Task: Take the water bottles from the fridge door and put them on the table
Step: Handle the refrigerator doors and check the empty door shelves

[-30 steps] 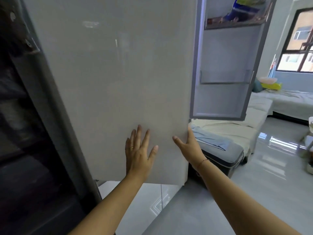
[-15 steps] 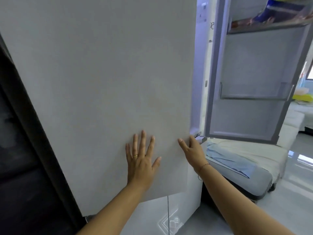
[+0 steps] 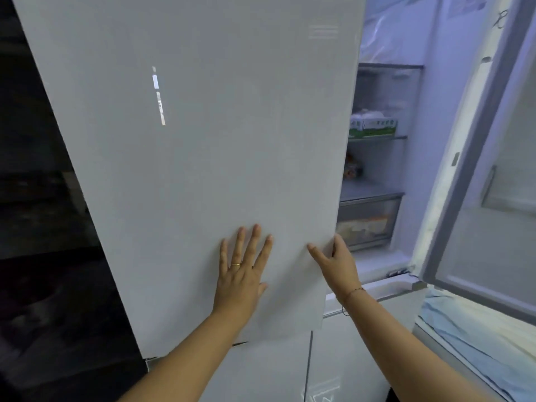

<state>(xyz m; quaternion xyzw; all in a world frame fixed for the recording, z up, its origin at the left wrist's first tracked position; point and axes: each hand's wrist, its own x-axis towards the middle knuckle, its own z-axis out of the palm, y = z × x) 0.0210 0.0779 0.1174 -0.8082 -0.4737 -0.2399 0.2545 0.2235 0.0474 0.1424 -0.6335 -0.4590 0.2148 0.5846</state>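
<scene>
White fridge door (image 3: 188,140) fills the view; left hand (image 3: 240,274) lies flat on it, right hand (image 3: 336,262) grips its edge.

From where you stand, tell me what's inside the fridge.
Past the left door, a green-and-white carton sits on a shelf above a clear drawer. The door covers the rest; no bottles show.

Lit fridge interior, shelves stocked

A green-and-white carton (image 3: 373,127) sits at two o'clock; below it a clear drawer (image 3: 367,224); pale blue bedding (image 3: 475,329) lies at four o'clock.
</scene>
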